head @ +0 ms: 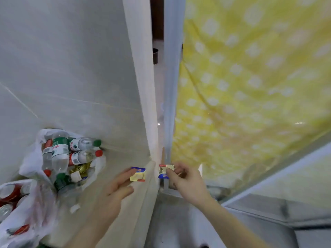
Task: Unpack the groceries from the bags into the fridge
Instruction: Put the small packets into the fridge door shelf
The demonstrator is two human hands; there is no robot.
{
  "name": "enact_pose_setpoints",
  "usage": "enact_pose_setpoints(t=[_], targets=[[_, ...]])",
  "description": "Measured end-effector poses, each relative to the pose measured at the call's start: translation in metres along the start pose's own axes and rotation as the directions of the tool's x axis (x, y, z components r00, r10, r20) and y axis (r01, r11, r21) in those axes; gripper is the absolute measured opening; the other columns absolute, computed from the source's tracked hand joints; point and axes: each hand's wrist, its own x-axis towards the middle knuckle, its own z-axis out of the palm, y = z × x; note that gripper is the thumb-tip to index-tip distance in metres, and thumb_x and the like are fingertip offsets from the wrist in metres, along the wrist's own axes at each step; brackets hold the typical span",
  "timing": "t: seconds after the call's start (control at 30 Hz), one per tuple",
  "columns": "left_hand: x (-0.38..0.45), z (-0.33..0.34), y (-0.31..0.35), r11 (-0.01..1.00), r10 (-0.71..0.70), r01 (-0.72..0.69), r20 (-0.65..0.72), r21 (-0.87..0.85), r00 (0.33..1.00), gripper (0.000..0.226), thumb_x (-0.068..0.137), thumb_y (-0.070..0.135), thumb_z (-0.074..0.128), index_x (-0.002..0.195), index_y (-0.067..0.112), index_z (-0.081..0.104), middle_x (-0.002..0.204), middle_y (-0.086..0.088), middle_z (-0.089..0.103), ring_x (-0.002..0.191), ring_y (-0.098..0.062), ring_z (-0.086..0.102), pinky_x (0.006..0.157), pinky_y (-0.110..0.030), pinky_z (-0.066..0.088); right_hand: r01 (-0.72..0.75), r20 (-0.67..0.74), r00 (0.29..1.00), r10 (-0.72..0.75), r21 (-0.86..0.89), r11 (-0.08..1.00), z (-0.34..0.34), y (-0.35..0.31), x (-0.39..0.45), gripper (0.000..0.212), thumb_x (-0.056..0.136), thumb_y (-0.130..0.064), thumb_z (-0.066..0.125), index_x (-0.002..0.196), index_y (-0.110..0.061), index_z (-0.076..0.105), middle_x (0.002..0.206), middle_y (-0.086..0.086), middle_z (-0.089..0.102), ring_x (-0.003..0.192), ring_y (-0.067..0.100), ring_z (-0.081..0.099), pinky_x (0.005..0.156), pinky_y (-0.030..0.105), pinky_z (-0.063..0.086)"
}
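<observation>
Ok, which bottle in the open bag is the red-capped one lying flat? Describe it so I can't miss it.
Start at the white plastic bag on the floor at left, against the wall. Two bottles lie sideways at its top; take the lower one, the red-capped bottle. The bottle just above it has a green cap instead.

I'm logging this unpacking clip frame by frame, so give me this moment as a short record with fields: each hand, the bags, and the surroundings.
left hand: left hand holds a small blue-and-yellow packet
right hand: right hand pinches a second small packet
bags: white plastic bag on the floor holds water bottles with green and red caps; another bag holds red cans
surroundings: yellow dotted cloth at right
fridge interior: not in view
</observation>
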Motion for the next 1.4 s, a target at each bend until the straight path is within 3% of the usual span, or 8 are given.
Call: enact_pose_setpoints(t=[0.17, 0.27, 0.43, 0.57, 0.73, 0.93, 1.1, 1.4], targets=[[0.002, 0.091, 0.048, 0.999, 0.025, -0.030, 0.250, 0.016, 0.968, 0.042, 0.087, 0.002, 0.064, 0.111, 0.032, 0.080, 0.121, 0.013, 0.074, 0.114, -0.013, 0.067, 0.106, -0.041, 0.050, -0.016, -0.159, 0.987, 0.026, 0.065, 0.998, -0.100, -0.009, -0.028, 0.014, 0.090, -0.035, 0.076, 0.098, -0.024, 0.073, 0.083, 0.013, 0.069, 0.066, 0.014, 0.063, 0.072, 0.044, 0.057], [0.005, 0.155, 0.070, 0.997, 0.060, -0.073, 0.362, 0.021, 0.930, 0.041, 0.091, -0.002, 0.064, 0.111, 0.030, 0.081, 0.125, 0.011, 0.073, 0.112, -0.012, 0.069, 0.105, -0.044, 0.051, -0.018, -0.272, 0.961, 0.042, 0.088, 0.996, -0.169, -0.013, -0.047, 0.017, 0.094, -0.031, 0.075, 0.106, -0.019, 0.071, 0.090, 0.015, 0.069, 0.066, 0.014, 0.068, 0.062, 0.024, 0.052], [-0.008, 0.263, 0.091, 0.995, 0.089, -0.098, 0.551, -0.014, 0.829, 0.048, 0.067, 0.019, 0.070, 0.112, 0.032, 0.080, 0.120, 0.003, 0.076, 0.116, -0.016, 0.069, 0.097, -0.040, 0.056, 0.022, -0.468, 0.883, 0.035, 0.116, 0.993, -0.267, -0.008, -0.087, 0.010, 0.096, -0.026, 0.073, 0.103, -0.019, 0.073, 0.085, 0.016, 0.068, 0.064, 0.011, 0.067, 0.063, 0.017, 0.047], [-0.019, 0.343, 0.096, 0.992, 0.097, -0.127, 0.695, -0.008, 0.712, 0.049, 0.074, 0.015, 0.060, 0.119, 0.025, 0.077, 0.115, -0.005, 0.077, 0.117, -0.022, 0.069, 0.094, -0.039, 0.057, 0.059, -0.608, 0.792, 0.060, 0.175, 0.983, -0.326, -0.004, -0.130, 0.007, 0.099, -0.019, 0.069, 0.105, -0.016, 0.073, 0.080, 0.017, 0.067, 0.062, 0.004, 0.064, 0.052, 0.009, 0.041], [-0.033, 0.435, 0.108, 0.978, 0.056, -0.205, 0.877, 0.050, 0.478, 0.052, 0.077, 0.013, 0.057, 0.126, 0.024, 0.072, 0.114, -0.002, 0.078, 0.120, -0.019, 0.067, 0.096, -0.038, 0.056, 0.104, -0.807, 0.580, 0.115, 0.213, 0.971, -0.378, 0.011, -0.181, 0.009, 0.100, -0.016, 0.068, 0.105, -0.020, 0.074, 0.069, 0.001, 0.067, 0.064, 0.004, 0.064, 0.055, 0.010, 0.044], [-0.053, 0.523, 0.115, 0.960, -0.011, -0.271, 0.980, 0.066, 0.198, 0.054, 0.079, 0.016, 0.057, 0.131, 0.026, 0.068, 0.111, -0.006, 0.078, 0.120, -0.023, 0.066, 0.100, -0.044, 0.054, 0.116, -0.946, 0.256, 0.199, 0.234, 0.965, -0.406, 0.020, -0.234, 0.006, 0.100, -0.015, 0.068, 0.101, -0.019, 0.073, 0.084, 0.025, 0.067, 0.059, 0.008, 0.061, 0.052, 0.015, 0.042], [-0.076, 0.578, 0.118, 0.956, -0.020, -0.292, 1.000, 0.013, -0.022, 0.046, 0.089, 0.004, 0.060, 0.131, 0.021, 0.067, 0.107, -0.004, 0.079, 0.109, -0.022, 0.070, 0.082, -0.026, 0.059, 0.053, -0.972, -0.021, 0.232, 0.231, 0.972, -0.415, 0.019, -0.269, 0.007, 0.099, -0.020, 0.069, 0.100, -0.025, 0.074, 0.074, 0.007, 0.063, 0.055, 0.007, 0.059, 0.056, 0.017, 0.041], [-0.163, 0.657, 0.111, 0.972, -0.011, -0.231, 0.975, -0.041, -0.222, 0.034, 0.097, -0.007, 0.059, 0.124, 0.012, 0.070, 0.106, 0.001, 0.080, 0.096, -0.017, 0.076, 0.075, -0.020, 0.056, -0.024, -0.902, -0.365, 0.231, 0.257, 0.966, -0.422, 0.002, -0.352, 0.008, 0.097, -0.015, 0.070, 0.100, -0.021, 0.074, 0.071, -0.004, 0.070, 0.050, 0.002, 0.058, 0.052, 0.010, 0.041]])
